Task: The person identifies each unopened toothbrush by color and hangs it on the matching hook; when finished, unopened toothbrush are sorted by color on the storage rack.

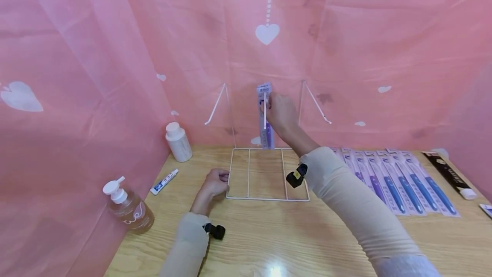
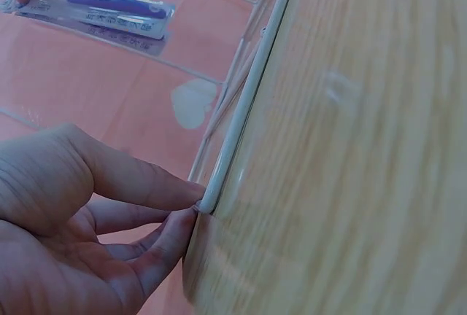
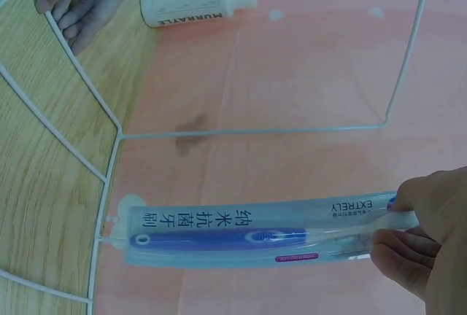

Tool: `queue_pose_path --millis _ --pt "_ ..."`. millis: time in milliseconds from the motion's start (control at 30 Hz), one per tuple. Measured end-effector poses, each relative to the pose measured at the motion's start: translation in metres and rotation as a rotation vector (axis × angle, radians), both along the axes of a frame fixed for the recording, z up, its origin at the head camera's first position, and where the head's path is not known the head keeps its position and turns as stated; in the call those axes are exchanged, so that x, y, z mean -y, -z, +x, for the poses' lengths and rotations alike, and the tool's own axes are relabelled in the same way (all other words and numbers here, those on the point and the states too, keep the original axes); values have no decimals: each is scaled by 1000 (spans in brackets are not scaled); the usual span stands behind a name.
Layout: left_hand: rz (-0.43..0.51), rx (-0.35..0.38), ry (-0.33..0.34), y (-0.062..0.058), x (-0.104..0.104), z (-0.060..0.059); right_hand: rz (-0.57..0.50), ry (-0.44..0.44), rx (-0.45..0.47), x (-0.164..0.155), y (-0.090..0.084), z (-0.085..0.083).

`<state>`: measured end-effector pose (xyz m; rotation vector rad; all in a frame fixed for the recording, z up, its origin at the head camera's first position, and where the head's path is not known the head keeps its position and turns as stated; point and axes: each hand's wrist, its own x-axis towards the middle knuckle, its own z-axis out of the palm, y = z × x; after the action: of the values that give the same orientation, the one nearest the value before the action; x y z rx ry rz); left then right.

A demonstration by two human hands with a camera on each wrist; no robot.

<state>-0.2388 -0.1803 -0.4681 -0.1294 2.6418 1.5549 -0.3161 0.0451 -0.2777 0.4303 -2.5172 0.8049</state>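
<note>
A white wire display rack [image 1: 267, 200] stands on the wooden table, with long prongs sticking out at left, middle and right. My right hand [image 1: 282, 112] grips the top part of a packaged toothbrush [image 3: 219, 238] with a purple handle. The package hangs upright at the middle prong [image 1: 265, 116]; whether the prong passes through its hole is hidden. In the left wrist view, another package edge shows behind it. Down at the base, my left hand [image 1: 213, 183] pinches the rack's front left corner between thumb and finger.
Several packaged toothbrushes [image 1: 403, 183] lie in an overlapping row on the right. Beyond them is a black toothpaste tube [image 1: 447, 174]. To the left stand a white bottle [image 1: 179, 142] and a pump bottle [image 1: 130, 210], with a small tube [image 1: 164, 182] between them. Pink cloth [image 1: 184, 46] hangs behind.
</note>
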Motion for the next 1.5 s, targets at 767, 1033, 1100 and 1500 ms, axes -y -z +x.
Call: queue_pose_path --millis 767,1033,1100,1500 --pt "-31 -4 -8 -1 9 -1 39 38 78 -5 9 -8" --pt "5 -17 -12 1 8 3 186 -123 -31 -67 48 0" --pt "11 -11 -13 0 8 3 219 -147 -20 -92 58 2" --pt "8 20 -31 -3 15 7 312 33 306 -189 100 -18"
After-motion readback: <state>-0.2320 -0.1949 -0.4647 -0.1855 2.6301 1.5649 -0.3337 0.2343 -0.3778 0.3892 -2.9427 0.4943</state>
